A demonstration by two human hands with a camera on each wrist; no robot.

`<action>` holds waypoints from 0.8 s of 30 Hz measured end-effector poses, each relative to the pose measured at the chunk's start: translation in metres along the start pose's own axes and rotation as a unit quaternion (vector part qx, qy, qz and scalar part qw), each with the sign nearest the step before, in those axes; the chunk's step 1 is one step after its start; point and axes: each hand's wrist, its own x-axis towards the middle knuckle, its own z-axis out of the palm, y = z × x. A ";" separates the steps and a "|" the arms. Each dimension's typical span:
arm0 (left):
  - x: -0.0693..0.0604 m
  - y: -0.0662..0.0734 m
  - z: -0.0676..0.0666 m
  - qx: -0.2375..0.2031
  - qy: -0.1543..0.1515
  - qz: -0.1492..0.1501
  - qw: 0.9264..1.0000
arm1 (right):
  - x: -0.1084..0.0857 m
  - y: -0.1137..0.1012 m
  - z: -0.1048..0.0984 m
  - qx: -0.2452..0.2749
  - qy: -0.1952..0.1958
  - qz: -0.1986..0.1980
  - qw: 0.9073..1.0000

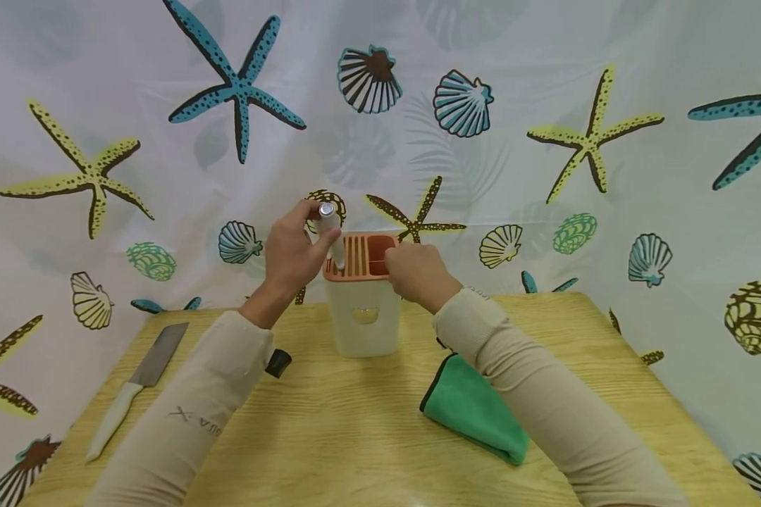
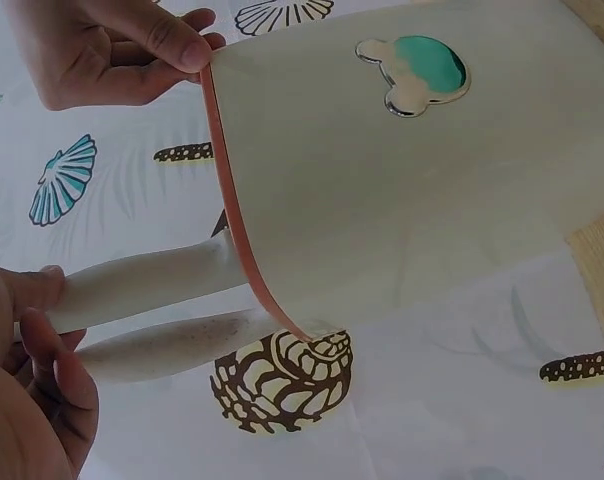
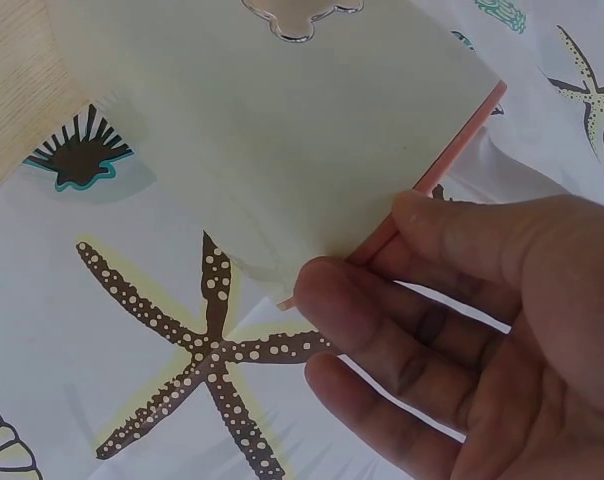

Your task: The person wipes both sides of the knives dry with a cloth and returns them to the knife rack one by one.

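Note:
A white knife holder [image 1: 364,334] with an orange slotted top stands upright near the back of the table. My left hand [image 1: 294,246] grips a white handle [image 2: 147,285] that sticks out of the slots; a second white handle [image 2: 172,342] stands close beside it. Whatever is below these handles is hidden inside the holder. With thumb and fingers, my right hand [image 1: 418,271] pinches the holder's orange rim [image 3: 377,240] at the right side. On the table's left lies a knife [image 1: 155,355] with a broad grey blade and white handle.
A folded green cloth [image 1: 475,408] with dark edging lies partly under my right forearm. Beside my left sleeve is a small black object [image 1: 277,362]. A patterned curtain [image 1: 380,155] hangs directly behind the wooden table [image 1: 330,436].

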 end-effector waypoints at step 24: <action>-0.050 -0.033 -0.061 0.014 0.029 -0.037 0.999 | -0.013 0.009 0.001 0.033 -0.035 -0.019 0.999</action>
